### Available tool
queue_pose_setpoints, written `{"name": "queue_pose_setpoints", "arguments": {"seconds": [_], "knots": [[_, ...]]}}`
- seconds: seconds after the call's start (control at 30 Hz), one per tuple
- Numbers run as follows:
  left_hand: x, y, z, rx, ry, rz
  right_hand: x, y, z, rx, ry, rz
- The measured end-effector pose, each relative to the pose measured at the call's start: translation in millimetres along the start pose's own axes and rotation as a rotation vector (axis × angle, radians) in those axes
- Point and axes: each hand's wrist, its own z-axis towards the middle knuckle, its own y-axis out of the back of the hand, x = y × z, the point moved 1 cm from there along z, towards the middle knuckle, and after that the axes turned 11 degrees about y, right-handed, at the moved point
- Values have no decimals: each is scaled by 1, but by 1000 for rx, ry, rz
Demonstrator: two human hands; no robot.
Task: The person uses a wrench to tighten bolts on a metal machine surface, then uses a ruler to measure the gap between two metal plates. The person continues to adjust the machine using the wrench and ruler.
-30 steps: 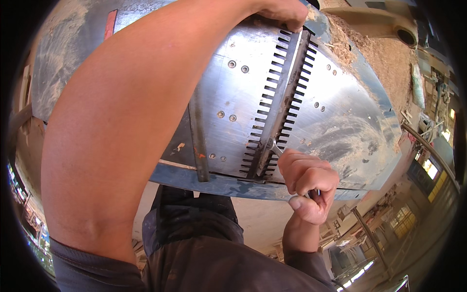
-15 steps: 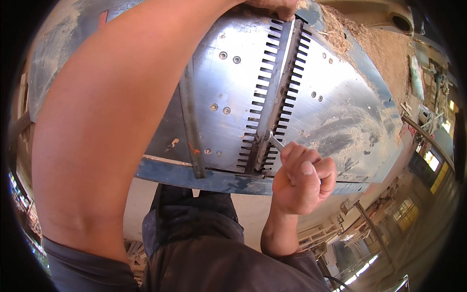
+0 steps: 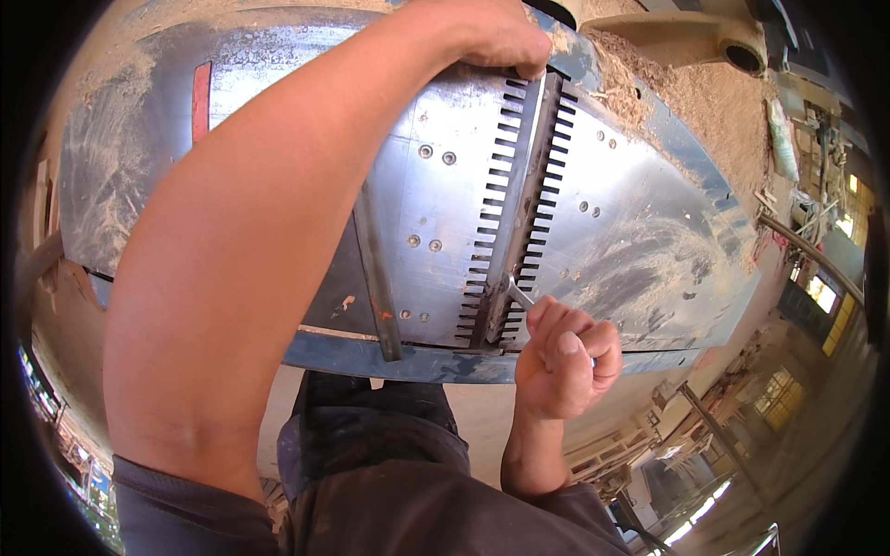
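Note:
My right hand point(image 3: 566, 359) is closed round a metal wrench point(image 3: 521, 295). The wrench's jaw end reaches into the dark slot of a planer table point(image 3: 640, 241), against the cutter head point(image 3: 525, 190) lying between two rows of comb-like teeth. At the slot's far end, my left hand point(image 3: 501, 39) has its fingers bent down together onto the end of the cutter head; what its fingertips grip is hidden. My left forearm crosses over the left half of the metal table.
A metal bar point(image 3: 375, 269) lies across the table left of the slot. Left of my forearm is a red strip point(image 3: 201, 102). Sawdust point(image 3: 686, 83) is heaped past the far right edge, near a pipe-like opening point(image 3: 744, 57). My legs stand close to the blue near edge point(image 3: 436, 365).
The view has shifted, so the table's far side and more of my left hand show. My right hand keeps the wrench at about the same spot in the slot.

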Motion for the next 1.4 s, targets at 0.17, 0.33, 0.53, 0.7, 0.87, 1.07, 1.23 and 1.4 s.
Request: {"name": "queue_pose_setpoints", "arguments": {"seconds": [0.17, 0.33, 0.53, 0.7, 0.87, 1.07, 1.23, 1.4], "knots": [[-1, 1, 3, 17, 57, 56, 7, -3, 37, -18, -50, 70], [0, -2, 6, 9, 56, 46, -9, -8, 68, 59, -57, 86], [7, -8, 3, -81, 2, 5, -19, -10, 82, 54, -110, 88], [-3, 0, -14, -72, 2, 33, -27, -14, 113, 134, -291, 91], [-2, -1, -7, -37, 25, 55, -44, -32, 148, 142, -507, -13], [1, -6, -8, -86, 4, 46, -57, -41, 160, 181, -594, -136], [1, 0, 2, 0, 48, 49, -60, -51, 158, 119, -581, -211], [4, -13, -4, -145, -4, 7, -66, -56, 154, 122, -576, -255]]}}
